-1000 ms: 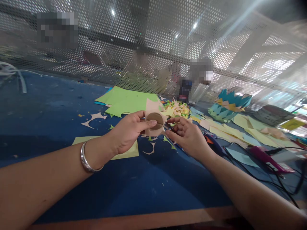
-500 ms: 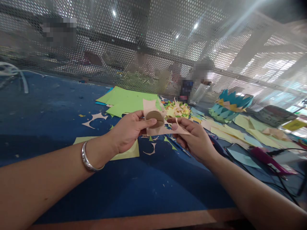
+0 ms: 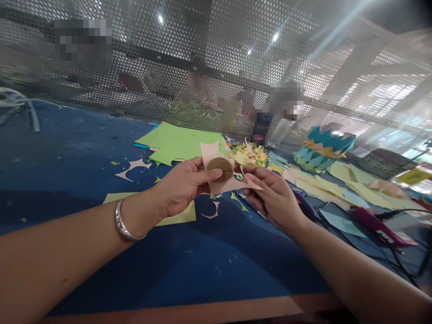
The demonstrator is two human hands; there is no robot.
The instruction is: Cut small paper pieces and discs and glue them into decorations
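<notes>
My left hand [image 3: 180, 186], with a silver bangle on the wrist, pinches a piece of pale pink paper [image 3: 209, 151] together with a round brown cardboard disc [image 3: 222, 165]. The thumb presses on the disc, which lies against the paper. My right hand [image 3: 275, 193] is closed around small scissors [image 3: 239, 168]. Their dark blades show at the paper's right edge beside the disc; the handles are hidden in the fingers. A strip of the pink paper curls in front of the right fingertips.
Green paper sheets [image 3: 189, 139] and a heap of colourful scraps [image 3: 251, 154] lie behind my hands. A yellow-green sheet [image 3: 178, 213] is under my left forearm. To the right are a folded-paper basket [image 3: 324, 150], paper strips [image 3: 320, 186], a magenta tool [image 3: 381, 227] and black cables.
The paper and disc have tilted and shifted slightly right. The scissor blades now show at the paper's edge, and the strip by my right fingers has moved.
</notes>
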